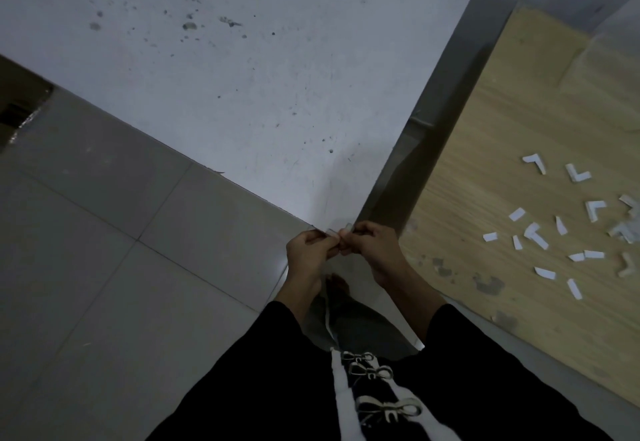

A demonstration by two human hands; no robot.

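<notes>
I held my left hand and my right hand close together, fingertips almost meeting. Both pinched a small clear piece between thumb and curled fingers. The piece sat right at my fingertips, against the near corner of the white board, which spread away from my hands, up and to the left. It was too small and dim to tell whether it was a plastic corner guard or a bit of tape.

I judged the step to be fitting or working that piece at the board's corner, and it did not look seated yet. The next move probably called for a fine, steady pinch from both hands. I would line the piece up with the two edges that meet at the corner, then press it on evenly without letting it twist or slip.

Well to the right of my right hand lay a wooden panel with a scatter of white bits, some bent like corners and some straight. Grey floor tiles ran to the left of my left hand.
</notes>
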